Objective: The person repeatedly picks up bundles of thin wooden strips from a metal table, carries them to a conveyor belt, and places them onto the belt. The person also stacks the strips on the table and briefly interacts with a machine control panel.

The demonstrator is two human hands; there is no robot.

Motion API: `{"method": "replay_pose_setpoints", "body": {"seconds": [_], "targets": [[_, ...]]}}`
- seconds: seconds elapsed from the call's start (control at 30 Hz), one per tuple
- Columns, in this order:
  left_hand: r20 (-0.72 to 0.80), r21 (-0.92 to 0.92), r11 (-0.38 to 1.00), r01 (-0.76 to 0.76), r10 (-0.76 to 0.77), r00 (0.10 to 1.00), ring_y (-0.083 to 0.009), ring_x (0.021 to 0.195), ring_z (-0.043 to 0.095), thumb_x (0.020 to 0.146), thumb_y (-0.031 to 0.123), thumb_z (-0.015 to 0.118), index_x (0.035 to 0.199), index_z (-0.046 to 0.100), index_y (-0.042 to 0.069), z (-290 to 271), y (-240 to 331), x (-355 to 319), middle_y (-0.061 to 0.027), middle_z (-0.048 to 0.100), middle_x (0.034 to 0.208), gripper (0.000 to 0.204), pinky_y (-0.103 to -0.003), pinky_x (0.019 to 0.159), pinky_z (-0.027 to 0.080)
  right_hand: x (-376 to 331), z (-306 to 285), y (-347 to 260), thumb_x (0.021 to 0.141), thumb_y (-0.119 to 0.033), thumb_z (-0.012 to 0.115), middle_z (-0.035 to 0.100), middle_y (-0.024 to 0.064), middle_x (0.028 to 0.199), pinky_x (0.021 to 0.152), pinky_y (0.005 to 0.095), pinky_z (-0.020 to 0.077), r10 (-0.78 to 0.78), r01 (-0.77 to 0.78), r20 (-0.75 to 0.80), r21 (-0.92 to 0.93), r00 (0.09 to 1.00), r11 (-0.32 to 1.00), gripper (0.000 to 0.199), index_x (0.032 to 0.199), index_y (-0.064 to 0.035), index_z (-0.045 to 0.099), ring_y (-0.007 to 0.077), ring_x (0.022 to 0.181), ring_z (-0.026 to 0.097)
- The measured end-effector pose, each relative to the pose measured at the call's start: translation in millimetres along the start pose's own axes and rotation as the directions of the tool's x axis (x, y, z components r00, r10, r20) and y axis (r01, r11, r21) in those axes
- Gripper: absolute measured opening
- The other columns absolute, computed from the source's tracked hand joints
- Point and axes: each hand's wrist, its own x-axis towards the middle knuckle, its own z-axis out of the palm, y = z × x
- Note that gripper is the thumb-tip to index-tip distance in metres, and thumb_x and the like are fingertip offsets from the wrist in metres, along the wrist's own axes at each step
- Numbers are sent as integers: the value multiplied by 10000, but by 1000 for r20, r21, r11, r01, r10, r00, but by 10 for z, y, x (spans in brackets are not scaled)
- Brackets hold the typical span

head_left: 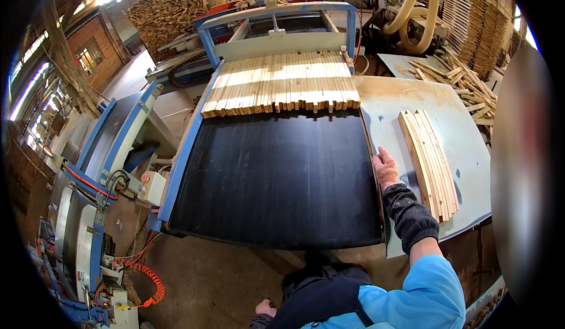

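My right hand (385, 168), in a pinkish work glove, is over the right edge of a wide black conveyor belt (276, 182), beside a grey sheet-topped table (372, 106). Its fingers point away from me, partly stretched, and no object shows in them. Just to its right, several long wooden strips (428, 164) lie side by side on that table. Down by my body, my left hand (266, 307) hangs low over the floor, its fingers mostly hidden. At the belt's far end, a row of wooden strips (282, 82) lies edge to edge against a blue-framed machine's crossbar (276, 45).
On the left stands another blue-framed conveyor (115, 132) with an orange coiled hose (156, 288). A control box (152, 188) is fixed beside the belt. Loose wood pieces (471, 93) are heaped at the far right, below stacked slats (477, 29). Cut wood (168, 17) is piled at the back left.
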Motion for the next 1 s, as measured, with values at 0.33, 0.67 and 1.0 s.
{"method": "replay_pose_setpoints", "body": {"seconds": [0.33, 0.67, 1.0], "targets": [[176, 113, 967, -228, 206, 963, -410, 1103, 753, 892, 331, 754, 1040, 847, 55, -404, 439, 689, -216, 801, 1121, 327, -555, 919, 605, -213, -81, -60, 1003, -185, 766, 789, 99, 1107, 938, 336, 576, -16, 15, 7, 45, 1000, 999, 548, 1503, 10, 654, 195, 997, 729], [305, 317, 924, -213, 113, 946, -420, 1253, 717, 819, 475, 831, 1367, 737, 54, -85, 191, 559, -230, 758, 1323, 697, -498, 1075, 583, -314, -96, -143, 1011, -151, 762, 790, 88, 1113, 945, 323, 577, 20, -20, -3, 105, 1000, 994, 535, 1506, 21, 650, 182, 1010, 724], [158, 129, 979, -160, 139, 978, -471, 1221, 713, 920, 279, 729, 1479, 686, 98, 168, -60, 437, -263, 756, 1309, 590, -509, 1033, 592, -340, -89, -96, 987, -208, 778, 791, 133, 1126, 961, 371, 587, -39, 38, -35, -4, 999, 999, 542, 1478, -3, 675, 250, 1019, 745]]}}
